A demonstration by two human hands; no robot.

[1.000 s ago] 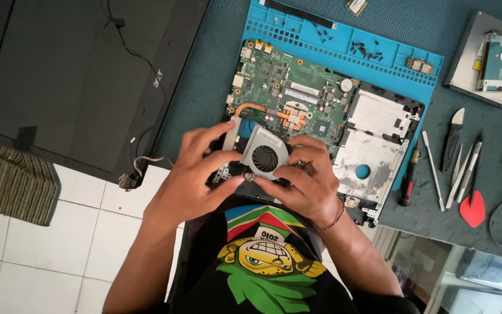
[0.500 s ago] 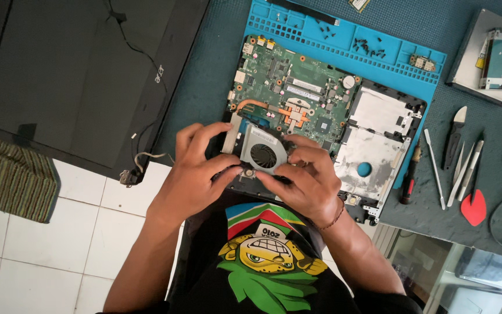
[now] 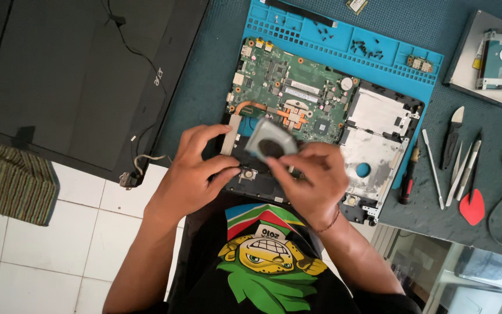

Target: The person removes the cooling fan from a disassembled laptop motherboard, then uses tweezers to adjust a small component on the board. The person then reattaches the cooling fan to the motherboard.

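My right hand (image 3: 315, 177) grips a round silver cooling fan (image 3: 269, 141) and holds it tilted up off the near-left corner of an opened laptop base (image 3: 373, 151). My left hand (image 3: 196, 174) rests on the black base beside the fan with its fingers spread. Its index finger reaches toward a silver heatsink strip (image 3: 230, 135), and it holds nothing. The green motherboard (image 3: 297, 87) with copper heat pipes lies just beyond the fan, on a blue work mat (image 3: 379, 49).
A black laptop lid panel (image 3: 71, 75) with loose cables lies at the left. To the right are a red-handled screwdriver (image 3: 408, 177), several pry tools (image 3: 457, 157), a red pick (image 3: 472, 208) and a hard drive (image 3: 499, 58) on a grey tray. A striped cloth (image 3: 10, 180) lies on the floor tiles.
The fan has come up from lying flat in the base to a tilted, lifted position in my right hand. My left hand has let go of it and rests on the base.
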